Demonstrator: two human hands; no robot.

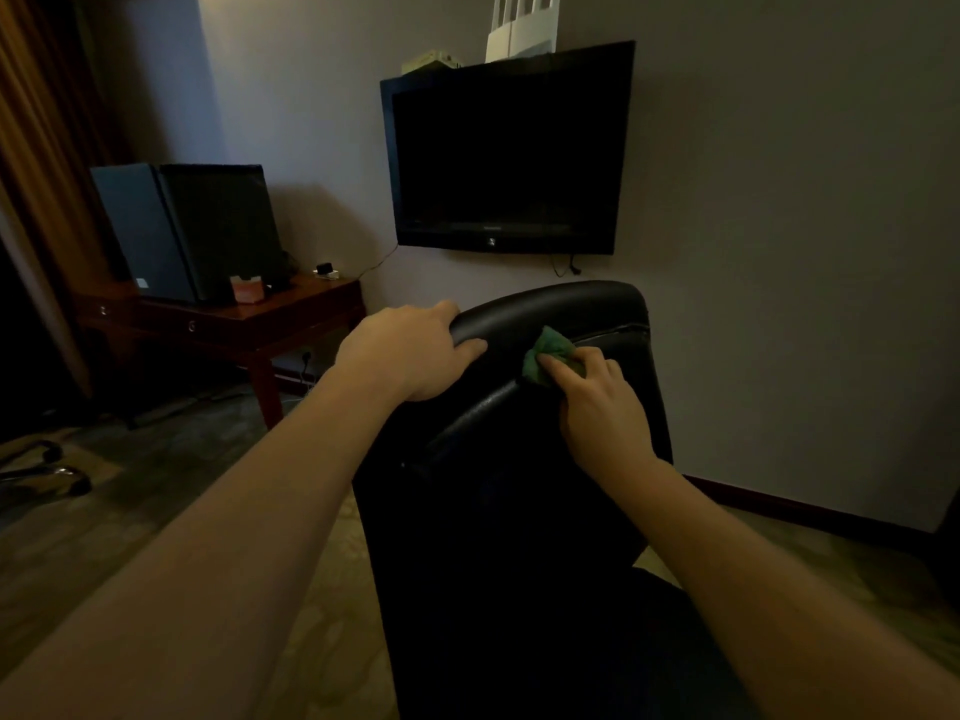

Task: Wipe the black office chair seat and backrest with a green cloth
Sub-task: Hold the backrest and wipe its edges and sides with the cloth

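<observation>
While the chair backrest (561, 314) is being gripped by the left hand (410, 350), the green cloth (545, 353) is being pinched under the curled fingertips (550, 363) of the right hand (597, 402).

- Dim room, plain grey wall (779, 200), dark red baseboard (805, 511) along the bottom.
- Black TV (506, 153) mounted on wall, screen off; white router (522, 31) on top of it.
- Dark wooden table (291, 309) at left against wall, carrying two black boxes (208, 231) and a small red box (248, 291).
- Brown curtain (41, 148) far left.
- Patterned carpet (322, 615).
- Wheeled chair base (52, 472) at lower left.
</observation>
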